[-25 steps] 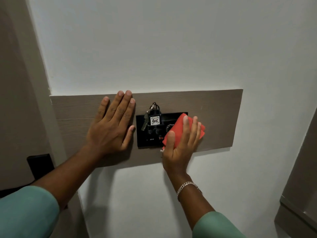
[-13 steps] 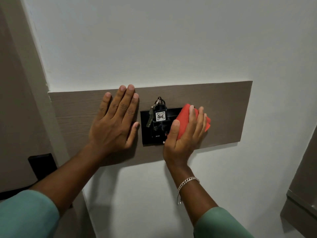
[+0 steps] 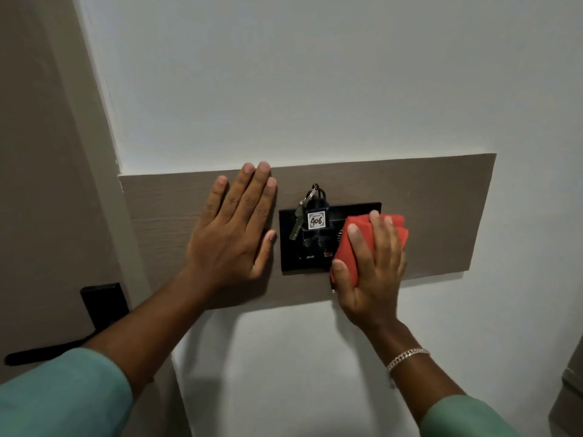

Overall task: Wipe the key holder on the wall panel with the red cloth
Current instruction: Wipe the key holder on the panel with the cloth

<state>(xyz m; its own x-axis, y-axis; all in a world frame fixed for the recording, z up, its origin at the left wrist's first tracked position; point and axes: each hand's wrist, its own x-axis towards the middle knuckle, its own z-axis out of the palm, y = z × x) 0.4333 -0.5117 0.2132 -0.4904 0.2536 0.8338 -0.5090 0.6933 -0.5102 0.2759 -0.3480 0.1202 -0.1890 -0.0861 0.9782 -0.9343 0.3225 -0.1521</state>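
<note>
1. Sleeves, teal, are seen nearest the camera on both forearms; a silver bracelet is worn on the right wrist.
2. Left hand is laid flat on the wall panel, fingers spread and straight, nothing gripped; it is placed just left of the key holder, thumb tip almost touching its left edge. It is judged to be used as a brace only.
3. Right hand is pressed palm-down over the red cloth, fingers laid across the folded cloth and thumb tucked at its lower left corner, so the cloth is pinned against the wall rather than pinched.
4. Red cloth is held on the right part of the black key holder, its lower edge reaching past the plate's bottom right corner onto the panel.
5. Key and white tag marked 406 are hung from the top centre of the holder, left of the cloth and not touched by it.
6. Progress is judged as mid-wipe: the right side is being covered; the left half, the area round the key and the lower strip are left uncovered. No dirt or streaks can be made out, so the share cleaned cannot be told.
7. Door lever, dark, is seen at lower left, well apart from the work.
</note>
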